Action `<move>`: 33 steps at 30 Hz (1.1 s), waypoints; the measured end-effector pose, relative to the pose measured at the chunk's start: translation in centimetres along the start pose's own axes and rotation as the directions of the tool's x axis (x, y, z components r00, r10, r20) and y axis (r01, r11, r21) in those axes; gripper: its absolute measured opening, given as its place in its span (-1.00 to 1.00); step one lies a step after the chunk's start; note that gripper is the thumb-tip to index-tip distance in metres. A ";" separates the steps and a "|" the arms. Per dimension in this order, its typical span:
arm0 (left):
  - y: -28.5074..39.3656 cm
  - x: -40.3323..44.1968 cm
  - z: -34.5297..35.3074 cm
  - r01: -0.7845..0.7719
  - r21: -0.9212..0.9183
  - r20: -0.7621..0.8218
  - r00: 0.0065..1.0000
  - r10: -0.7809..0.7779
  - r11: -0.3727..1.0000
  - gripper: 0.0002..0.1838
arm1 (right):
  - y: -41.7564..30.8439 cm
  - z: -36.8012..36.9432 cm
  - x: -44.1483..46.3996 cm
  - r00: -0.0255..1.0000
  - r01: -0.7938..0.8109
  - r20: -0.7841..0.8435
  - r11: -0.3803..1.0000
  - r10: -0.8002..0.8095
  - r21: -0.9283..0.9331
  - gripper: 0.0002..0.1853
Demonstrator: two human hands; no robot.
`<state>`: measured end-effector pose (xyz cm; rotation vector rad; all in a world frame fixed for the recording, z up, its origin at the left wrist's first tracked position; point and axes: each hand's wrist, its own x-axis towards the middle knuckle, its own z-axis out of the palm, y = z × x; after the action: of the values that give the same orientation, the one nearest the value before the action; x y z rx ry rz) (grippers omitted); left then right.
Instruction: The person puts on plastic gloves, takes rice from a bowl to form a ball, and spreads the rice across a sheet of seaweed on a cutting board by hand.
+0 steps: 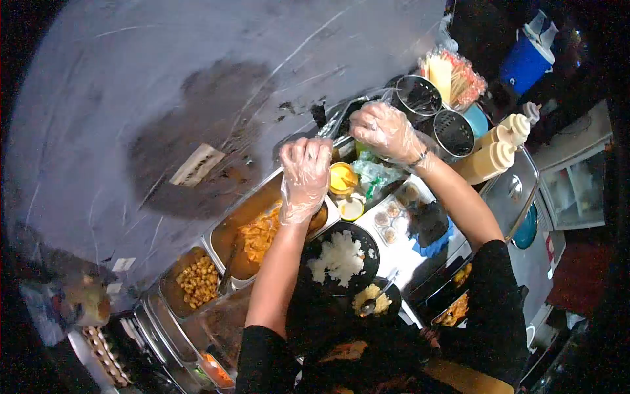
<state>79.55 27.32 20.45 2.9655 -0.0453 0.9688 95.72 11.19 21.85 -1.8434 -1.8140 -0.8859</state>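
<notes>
My left hand, in a clear plastic glove, is closed above the edge of a steel pan of orange saucy food. Farther right, my right hand, gloved the same way, is closed near two perforated steel cylinders. Shiny clear plastic film stretches between my hands, its edges hard to make out. Below them stand a yellow tub, a small white cup and a crumpled clear bag. A black pan with white rice lies nearer to me.
A container of browned cubes stands at left. Squeeze bottles, wrapped sticks and a blue cooler are at right. A spoon rests in a bowl of yellowish food. The grey floor lies beyond the counter.
</notes>
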 end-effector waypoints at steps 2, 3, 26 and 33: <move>-0.2 -0.5 0.3 -0.070 0.059 -0.017 0.997 0.071 0.996 -0.59 | 0.3 0.0 -0.4 0.996 0.022 0.086 0.989 -0.035 0.147 -0.82; -0.6 -0.8 0.6 -0.088 0.055 -0.006 0.996 0.089 0.995 -0.56 | 0.4 -0.3 -0.2 0.986 0.007 0.163 0.980 -0.040 0.201 -0.89; -1.3 -2.2 2.2 0.040 0.121 0.012 0.999 -0.041 0.992 -0.47 | 0.7 0.6 0.0 0.964 -0.178 0.236 0.961 0.126 0.214 -0.62; -0.4 -1.2 2.1 0.145 -0.025 -0.001 0.989 -0.145 0.989 -0.44 | 0.6 0.7 0.0 0.970 -0.134 0.225 0.969 0.086 0.208 -0.61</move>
<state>79.82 27.64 17.98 2.8965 0.1548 0.9466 96.39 11.65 21.41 -1.9328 -1.8277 -0.4363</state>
